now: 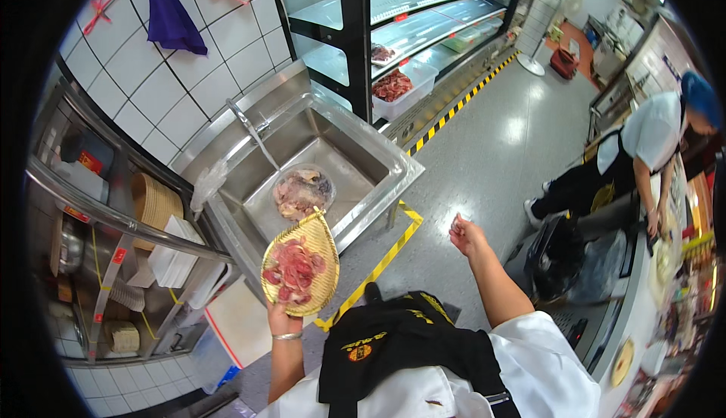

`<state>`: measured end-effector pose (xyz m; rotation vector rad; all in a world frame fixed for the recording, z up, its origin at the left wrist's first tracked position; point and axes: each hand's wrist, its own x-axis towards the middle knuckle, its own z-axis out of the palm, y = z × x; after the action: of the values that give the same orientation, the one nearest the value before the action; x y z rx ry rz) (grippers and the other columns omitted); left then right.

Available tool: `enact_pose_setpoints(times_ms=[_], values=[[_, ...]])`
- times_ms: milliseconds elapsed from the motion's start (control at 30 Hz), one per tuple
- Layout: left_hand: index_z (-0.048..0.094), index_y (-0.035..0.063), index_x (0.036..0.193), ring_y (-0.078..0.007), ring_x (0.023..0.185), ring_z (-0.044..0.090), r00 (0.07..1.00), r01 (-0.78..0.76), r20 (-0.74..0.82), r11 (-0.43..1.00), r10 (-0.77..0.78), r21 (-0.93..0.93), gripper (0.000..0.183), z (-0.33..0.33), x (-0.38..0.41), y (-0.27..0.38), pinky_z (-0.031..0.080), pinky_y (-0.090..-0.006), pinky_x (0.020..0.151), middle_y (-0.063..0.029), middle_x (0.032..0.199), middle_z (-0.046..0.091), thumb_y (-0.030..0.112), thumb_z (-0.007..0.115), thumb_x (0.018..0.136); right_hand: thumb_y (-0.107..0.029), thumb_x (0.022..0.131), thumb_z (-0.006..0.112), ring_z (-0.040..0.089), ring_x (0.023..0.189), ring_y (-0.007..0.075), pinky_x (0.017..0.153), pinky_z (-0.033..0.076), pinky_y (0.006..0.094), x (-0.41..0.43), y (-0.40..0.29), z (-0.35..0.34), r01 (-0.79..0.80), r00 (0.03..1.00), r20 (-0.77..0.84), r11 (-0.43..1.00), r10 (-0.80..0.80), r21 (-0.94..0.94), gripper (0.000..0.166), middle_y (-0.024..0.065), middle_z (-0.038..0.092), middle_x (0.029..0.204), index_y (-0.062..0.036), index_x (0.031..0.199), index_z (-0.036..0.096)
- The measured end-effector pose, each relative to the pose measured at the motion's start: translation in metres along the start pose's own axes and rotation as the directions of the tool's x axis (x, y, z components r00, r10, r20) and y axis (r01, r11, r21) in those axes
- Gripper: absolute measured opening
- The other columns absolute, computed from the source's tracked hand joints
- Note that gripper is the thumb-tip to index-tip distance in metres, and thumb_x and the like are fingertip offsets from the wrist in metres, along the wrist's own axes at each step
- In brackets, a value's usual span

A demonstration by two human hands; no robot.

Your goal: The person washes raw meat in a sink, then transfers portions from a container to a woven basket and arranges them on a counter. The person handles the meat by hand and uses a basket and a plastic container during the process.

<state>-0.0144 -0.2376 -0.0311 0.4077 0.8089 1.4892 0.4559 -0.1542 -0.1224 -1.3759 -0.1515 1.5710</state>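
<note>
In the head view, my left hand (285, 320) grips the rim of a woven bamboo tray (328, 248), which bears a heap of sliced raw red meat (296, 269). The tray overlaps the near edge of a stainless steel sink (363, 191). Inside the sink, a round clear container (330, 191) holds pieces of raw meat (300, 194), and the faucet (249, 126) has its spout over it. My right hand (467, 234) is held out over the floor, apart from the tray, its fingers curled; whether something small is between them cannot be made out.
A refrigerated display case (439, 24) with meat in a plastic bin (417, 92) stands beyond the sink. Shelves with stacked trays (173, 251) are at left. At right, a co-worker (641, 140) bends over a counter, near a black bin bag (556, 259). Yellow tape (385, 259) marks the floor.
</note>
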Motion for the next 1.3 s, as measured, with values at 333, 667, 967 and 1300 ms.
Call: enact_pose_setpoints(times_ms=[333, 667, 967, 1300], values=[[0.035, 0.0048, 0.127, -0.0283, 0.108, 0.05, 0.992, -0.034, -0.122, 0.999, 0.038, 0.031, 0.056, 0.101, 0.105, -0.015, 0.045, -0.0427, 0.089, -0.0126, 0.122, 0.048, 0.002, 0.059, 0.076, -0.026, 0.084, 0.054, 0.044, 0.056, 0.0158, 0.046, 0.039, 0.0283, 0.234, -0.258, 0.195, 0.324, 0.91, 0.269, 0.946, -0.316, 0.016, 0.017, 0.003, 0.048, 0.068, -0.0098, 0.087, 0.05], [0.033, 0.0061, 0.129, -0.0218, 0.093, 0.057, 0.969, 0.215, -0.152, 0.967, -0.194, 0.138, 0.057, 0.108, 0.207, -0.042, 0.049, -0.0344, 0.078, -0.0106, 0.109, 0.054, 0.002, 0.057, 0.077, -0.031, 0.084, 0.056, 0.054, 0.091, 0.0114, 0.078, 0.043, 0.0274, 0.2, -0.18, 0.279, 0.691, 0.626, 0.776, 0.521, -0.085, -0.5, 0.036, 0.0047, 0.06, 0.098, -0.0046, 0.108, 0.056], [0.034, 0.0113, 0.131, -0.0216, 0.113, 0.046, 0.933, 0.359, 0.027, 0.933, -0.359, -0.031, 0.048, 0.069, 0.314, -0.028, 0.042, -0.0401, 0.092, -0.0077, 0.126, 0.045, 0.026, 0.05, 0.088, -0.008, 0.086, 0.05, 0.054, 0.082, 0.0086, 0.072, 0.045, 0.0233, 0.146, -0.089, 0.281, 0.457, 0.724, 0.671, 0.619, 0.158, -0.639, 0.021, 0.0027, 0.06, 0.09, 0.0, 0.106, 0.055], [0.043, 0.0136, 0.121, -0.021, 0.105, 0.051, 0.946, 0.251, -0.104, 0.897, -0.306, -0.363, 0.047, 0.035, 0.315, -0.072, 0.045, -0.0392, 0.087, -0.0034, 0.115, 0.051, 0.005, 0.058, 0.078, -0.008, 0.086, 0.049, 0.057, 0.081, 0.0142, 0.066, 0.047, 0.0278, 0.108, 0.054, 0.364, 0.043, 0.96, 0.28, 0.983, 0.009, -0.179, 0.024, 0.0042, 0.058, 0.097, -0.0028, 0.11, 0.049]])
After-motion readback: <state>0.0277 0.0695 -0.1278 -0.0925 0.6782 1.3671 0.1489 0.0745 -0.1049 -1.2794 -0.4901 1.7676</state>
